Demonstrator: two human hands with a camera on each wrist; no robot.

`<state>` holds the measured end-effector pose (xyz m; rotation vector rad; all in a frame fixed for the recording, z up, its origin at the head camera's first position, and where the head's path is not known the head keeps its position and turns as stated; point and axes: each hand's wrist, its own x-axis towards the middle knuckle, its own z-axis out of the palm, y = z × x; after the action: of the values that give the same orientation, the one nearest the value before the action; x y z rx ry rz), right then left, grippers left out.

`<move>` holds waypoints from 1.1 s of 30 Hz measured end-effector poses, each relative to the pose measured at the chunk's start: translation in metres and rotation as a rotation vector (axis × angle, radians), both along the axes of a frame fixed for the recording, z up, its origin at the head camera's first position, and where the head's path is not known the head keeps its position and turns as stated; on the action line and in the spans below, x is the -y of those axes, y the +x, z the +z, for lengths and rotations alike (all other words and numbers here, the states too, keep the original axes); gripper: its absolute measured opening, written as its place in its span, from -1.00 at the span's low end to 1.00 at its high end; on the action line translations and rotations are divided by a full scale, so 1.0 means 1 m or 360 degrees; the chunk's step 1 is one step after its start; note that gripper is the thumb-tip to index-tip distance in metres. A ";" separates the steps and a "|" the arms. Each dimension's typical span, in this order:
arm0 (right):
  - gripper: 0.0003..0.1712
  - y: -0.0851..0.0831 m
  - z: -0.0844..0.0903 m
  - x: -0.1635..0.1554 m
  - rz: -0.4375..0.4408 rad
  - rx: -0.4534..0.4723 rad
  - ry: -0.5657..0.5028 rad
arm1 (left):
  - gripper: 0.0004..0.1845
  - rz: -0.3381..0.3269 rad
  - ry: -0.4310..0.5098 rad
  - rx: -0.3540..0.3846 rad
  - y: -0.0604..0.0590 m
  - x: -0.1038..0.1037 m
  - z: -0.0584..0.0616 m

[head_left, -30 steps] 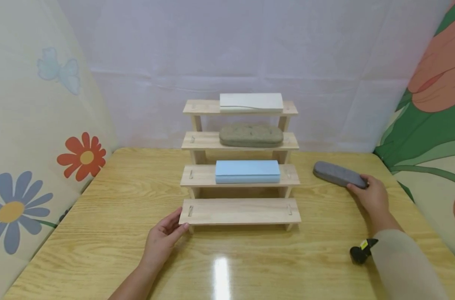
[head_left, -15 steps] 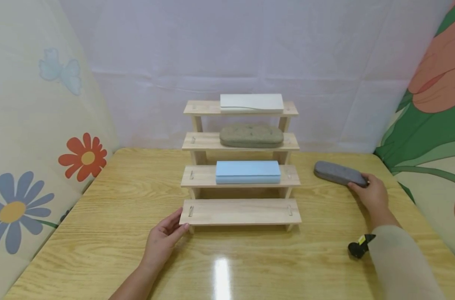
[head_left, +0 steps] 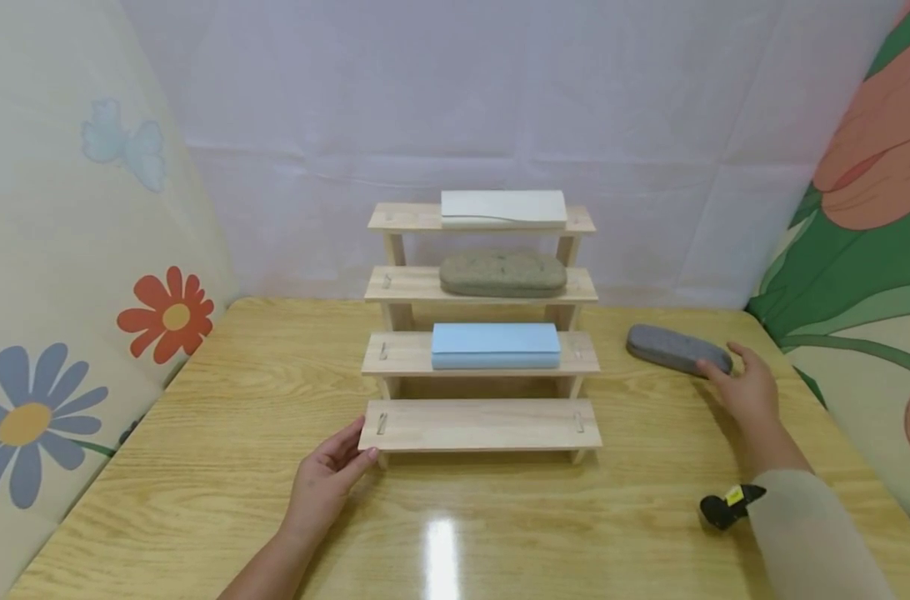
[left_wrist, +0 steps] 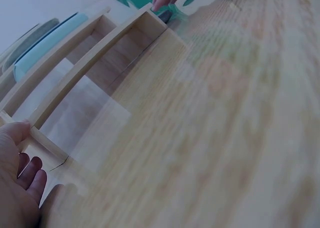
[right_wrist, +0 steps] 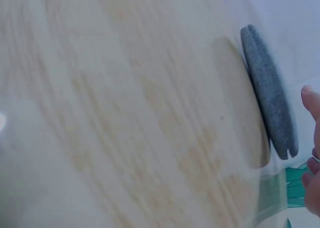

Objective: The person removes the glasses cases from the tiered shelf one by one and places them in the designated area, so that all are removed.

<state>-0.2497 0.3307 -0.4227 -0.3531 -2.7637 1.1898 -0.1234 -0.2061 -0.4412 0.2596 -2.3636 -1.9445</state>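
Note:
A wooden four-step display stand (head_left: 485,425) stands mid-table. My left hand (head_left: 323,479) holds the left end of its lowest step; in the left wrist view the thumb lies on the corner of the step, the other fingers curled below. To the right, a grey glasses case (head_left: 676,348) lies on the table. My right hand (head_left: 751,396) is at its near end, thumb and index finger spread. In the right wrist view the fingers are apart from the grey case (right_wrist: 270,93). Higher steps carry a light blue glasses case (head_left: 496,346), an olive one (head_left: 503,275) and a white one (head_left: 503,208).
Behind the wood-grain table (head_left: 237,392) hangs a white cloth (head_left: 312,83). Flower-printed panels (head_left: 42,250) flank it on both sides. A black device with a yellow label (head_left: 728,504) sits by the right sleeve.
The fingers of my right hand have spread and let go of the grey glasses case, which lies almost where it was. My left hand stays at the stand.

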 end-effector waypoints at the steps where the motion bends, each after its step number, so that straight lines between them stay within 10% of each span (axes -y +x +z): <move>1: -0.02 0.001 0.001 0.001 0.0000 -0.0016 -0.0009 | -0.41 0.0000 -0.0001 0.0001 0.000 0.000 0.000; 33: -0.08 0.027 0.045 0.087 0.0433 -0.0187 -0.0264 | -0.42 -0.0005 -0.0013 0.0019 0.001 0.000 0.001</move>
<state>-0.2227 0.2439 -0.3773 0.0823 -2.6803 1.4532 -0.1226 -0.2059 -0.4400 0.2678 -2.3804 -1.9398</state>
